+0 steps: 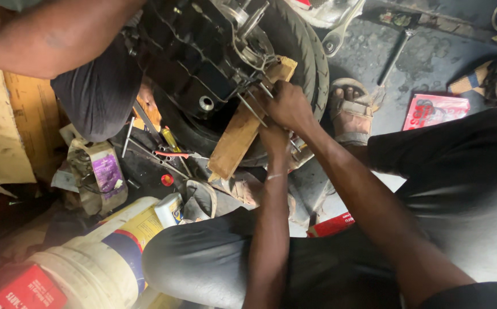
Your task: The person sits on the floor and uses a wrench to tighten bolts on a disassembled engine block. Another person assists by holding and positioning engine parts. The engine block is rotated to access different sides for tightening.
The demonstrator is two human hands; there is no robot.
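A: We start with the biggest thing, the black rubber tyre (311, 51) lying flat on the grey floor at twelve o'clock. The dark metal engine casing (194, 54) rests on top of it, toward eleven o'clock.

B: Under the casing's near edge we see the long pale wooden block (243, 123), slanting from one o'clock down to seven o'clock, with its lower end out past the tyre.

A: At eight o'clock from our hands stands the white plastic bucket with the yellow and blue label (108, 254), and a co-worker's bare forearm (48, 34) crosses the top at ten o'clock.

B: At three o'clock we have the flat red printed packet (434, 110), well apart from the work.

A: Now our own hands. Our right hand (288, 106) sits at the casing's edge, fingers curled shut around the thin silver metal rods (254, 109) that stick out of the casing over the block.

B: Our left hand (272, 137) lies just below it, at six o'clock from the right, mostly hidden. We cannot tell how far its fingers are open or whether it grips anything.

A: Smallest last: the small red-handled tool (171, 154), lying with loose metal bars at nine o'clock from the block's lower end.
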